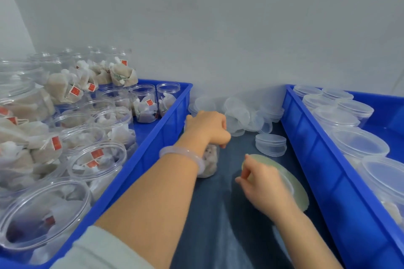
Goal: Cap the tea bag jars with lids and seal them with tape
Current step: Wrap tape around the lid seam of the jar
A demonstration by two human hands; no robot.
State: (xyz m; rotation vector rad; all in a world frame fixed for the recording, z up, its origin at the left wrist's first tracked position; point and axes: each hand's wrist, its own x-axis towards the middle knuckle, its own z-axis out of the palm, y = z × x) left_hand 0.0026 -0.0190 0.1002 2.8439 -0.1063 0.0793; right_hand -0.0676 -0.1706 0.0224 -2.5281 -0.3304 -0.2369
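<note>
Gripping the top of the tea bag jar (210, 160), your left hand (207, 126) curls down over it on the dark surface (218, 214). Your right hand (262, 185), nearer you, pinches the tape roll (297, 190). Loose lids (247, 115) lie just beyond.

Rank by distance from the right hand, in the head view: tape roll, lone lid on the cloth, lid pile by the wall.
1. Tape roll, under the right hand.
2. Lone lid, just beyond.
3. Lid pile, farthest back.
</note>
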